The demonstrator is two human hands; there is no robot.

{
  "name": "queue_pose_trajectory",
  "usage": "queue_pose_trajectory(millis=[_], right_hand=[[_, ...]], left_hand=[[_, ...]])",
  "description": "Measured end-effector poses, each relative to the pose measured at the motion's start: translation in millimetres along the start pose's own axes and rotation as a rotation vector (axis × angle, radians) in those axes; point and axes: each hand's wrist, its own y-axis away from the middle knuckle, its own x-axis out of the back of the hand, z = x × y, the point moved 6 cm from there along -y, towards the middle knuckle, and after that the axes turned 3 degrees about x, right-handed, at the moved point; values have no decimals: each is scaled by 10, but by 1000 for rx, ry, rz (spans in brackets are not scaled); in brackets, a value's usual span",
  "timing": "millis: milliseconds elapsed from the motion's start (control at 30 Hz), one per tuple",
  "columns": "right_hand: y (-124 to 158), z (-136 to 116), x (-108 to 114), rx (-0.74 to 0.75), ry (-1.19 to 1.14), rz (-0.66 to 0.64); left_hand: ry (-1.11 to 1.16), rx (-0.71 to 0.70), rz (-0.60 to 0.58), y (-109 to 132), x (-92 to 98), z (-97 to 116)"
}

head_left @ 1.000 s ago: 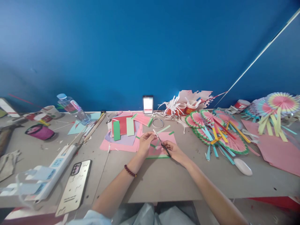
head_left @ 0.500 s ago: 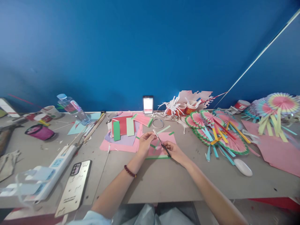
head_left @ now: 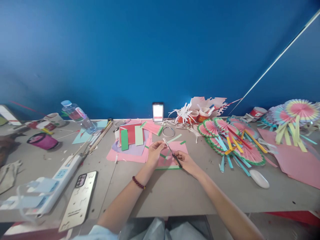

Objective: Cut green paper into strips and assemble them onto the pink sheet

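Observation:
My right hand (head_left: pixel 184 159) grips a pair of scissors (head_left: pixel 170 149) with dark handles, the metal blades pointing up and to the left. By the blade tips, my left hand (head_left: pixel 155 152) is closed in a pinch; what lies between its fingers is too small to make out. Beneath both hands lies a pink paper sheet (head_left: pixel 181 146) with green strips on it and a green lower edge. A pale green paper strip (head_left: pixel 176 138) rests across its far side. A pleated pink paper piece (head_left: pixel 153 128) with green edges lies just beyond my left hand.
Green card (head_left: pixel 124 140) and red paper (head_left: pixel 131 130) lie left of my hands. A tape ring (head_left: pixel 168 132) sits behind them. Paper fans (head_left: pixel 235 136) and a white mouse-shaped object (head_left: pixel 259 179) are right. A phone (head_left: pixel 79 200), power strip (head_left: pixel 60 181) and bottle (head_left: pixel 77 115) are left.
My hands and the scissors hold nearly the same position. At the far left edge, a dark blurred shape has shifted slightly.

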Motion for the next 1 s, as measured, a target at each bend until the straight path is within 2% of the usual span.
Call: queue_pose_trajectory(millis=[333,633,1000], right_hand=[[21,-26,-14,-32,-12,0],[-31,63,1,-34,-49,24],[1,10,-1,-39,-37,38]], left_hand=[[-10,-2,0,-3,5,10],[-21,0,4,-18,28,-8],[-13,14,15,-12,26,0]])
